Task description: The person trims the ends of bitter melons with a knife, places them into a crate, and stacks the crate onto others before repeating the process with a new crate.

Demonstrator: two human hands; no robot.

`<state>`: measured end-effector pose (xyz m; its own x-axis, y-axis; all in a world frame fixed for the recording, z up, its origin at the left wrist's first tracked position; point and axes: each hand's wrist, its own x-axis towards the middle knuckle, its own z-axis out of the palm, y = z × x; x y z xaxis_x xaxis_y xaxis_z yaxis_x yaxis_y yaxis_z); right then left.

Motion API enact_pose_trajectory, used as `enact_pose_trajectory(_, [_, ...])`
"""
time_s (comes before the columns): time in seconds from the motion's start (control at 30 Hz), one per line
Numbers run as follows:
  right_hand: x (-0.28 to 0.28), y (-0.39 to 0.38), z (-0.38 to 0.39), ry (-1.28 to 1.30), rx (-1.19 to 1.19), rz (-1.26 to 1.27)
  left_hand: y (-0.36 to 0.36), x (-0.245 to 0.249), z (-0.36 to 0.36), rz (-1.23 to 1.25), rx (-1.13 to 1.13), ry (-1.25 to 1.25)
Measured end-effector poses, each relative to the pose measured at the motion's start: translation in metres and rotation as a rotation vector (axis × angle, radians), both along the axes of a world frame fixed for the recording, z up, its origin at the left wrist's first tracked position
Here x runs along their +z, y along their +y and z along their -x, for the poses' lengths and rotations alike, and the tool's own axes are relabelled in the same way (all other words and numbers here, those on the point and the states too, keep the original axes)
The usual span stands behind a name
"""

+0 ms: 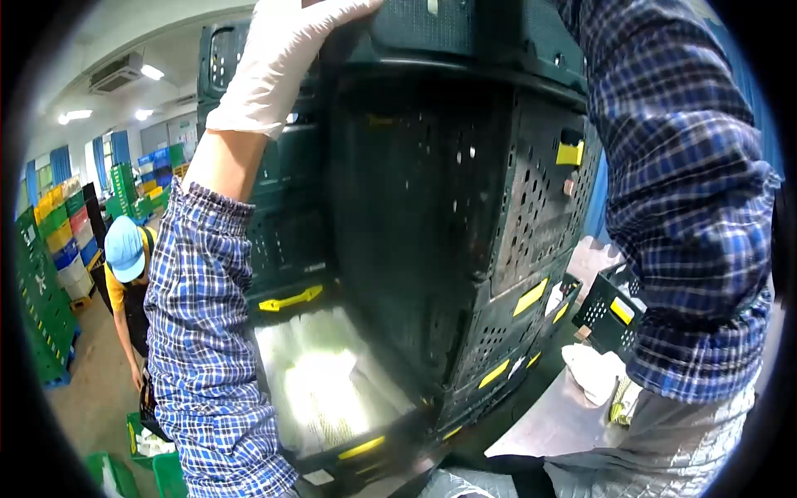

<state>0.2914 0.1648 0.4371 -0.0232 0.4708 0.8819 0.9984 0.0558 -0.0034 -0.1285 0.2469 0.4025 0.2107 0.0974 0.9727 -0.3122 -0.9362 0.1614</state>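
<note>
My left hand (286, 62), in a white glove, reaches up to a dark green crate (423, 29) at the top centre, with its fingers bent at the crate's edge. Its fingertips are cut off by the top of the view. My right hand is out of view; only the raised right arm in a checked sleeve shows. Below the upper crate are more dark green crates (544, 191) with yellow labels, stacked up. Lower down, an open crate (361, 448) holds pale, wrapped items (332, 373) under bright light.
At the left a person in a blue cap (125, 249) bends beside green crates (170, 475). Colourful crate stacks (66, 241) stand behind. On the right are a metal surface (540, 423), a white cloth-like item (594, 373) and another dark crate (610, 311).
</note>
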Motion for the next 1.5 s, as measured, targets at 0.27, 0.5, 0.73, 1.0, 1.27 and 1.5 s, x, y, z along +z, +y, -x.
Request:
enact_pose_trajectory(0.27, [-0.101, -0.076, 0.042, -0.089, 0.212, -0.038, 0.004, -0.057, -0.03, -0.033, 0.105, -0.519])
enact_pose_trajectory(0.5, [-0.25, -0.16, 0.056, -0.052, 0.388, 0.165, -0.019, -0.057, -0.013, -0.027, 0.111, -0.641])
enact_pose_trajectory(0.73, [-0.377, -0.221, 0.032, 0.023, 0.46, 0.394, -0.054, -0.069, -0.003, 0.013, 0.132, -0.573])
enact_pose_trajectory(1.0, [-0.395, -0.24, -0.043, -0.096, 0.368, 0.497, -0.08, -0.062, 0.039, 0.128, 0.13, -0.394])
enact_pose_trajectory(1.27, [-0.422, -0.276, -0.056, -0.132, 0.254, 0.599, -0.107, -0.087, 0.033, 0.284, -0.054, -0.323])
enact_pose_trajectory(1.5, [-0.433, -0.271, -0.05, -0.148, 0.213, 0.627, -0.123, -0.093, 0.029, 0.449, -0.289, -0.26])
